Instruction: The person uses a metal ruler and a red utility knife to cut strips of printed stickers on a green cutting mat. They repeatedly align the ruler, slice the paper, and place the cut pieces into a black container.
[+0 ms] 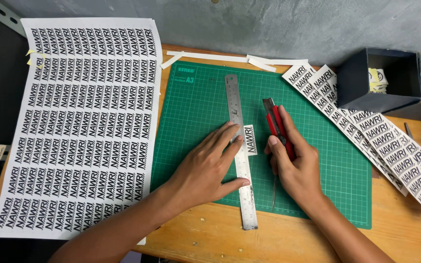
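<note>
My left hand [205, 168] lies flat on a steel ruler [240, 146] that runs lengthwise down a green cutting mat [327, 165], fingers spread and pressing it. A small printed paper label [250, 140] sits against the ruler's right edge, just past my fingertips. My right hand [296, 165] grips a red utility knife [275, 122] right of the label, its blade end pointing away from me. A thin dark blade or tool [274, 192] lies on the mat below that hand.
A large sheet of printed labels [84, 122] covers the table's left side. Cut label strips [381, 136] fan out at the right beside dark open boxes [378, 80] holding cut pieces. White paper offcuts [230, 58] lie along the mat's far edge on the wooden table [278, 238].
</note>
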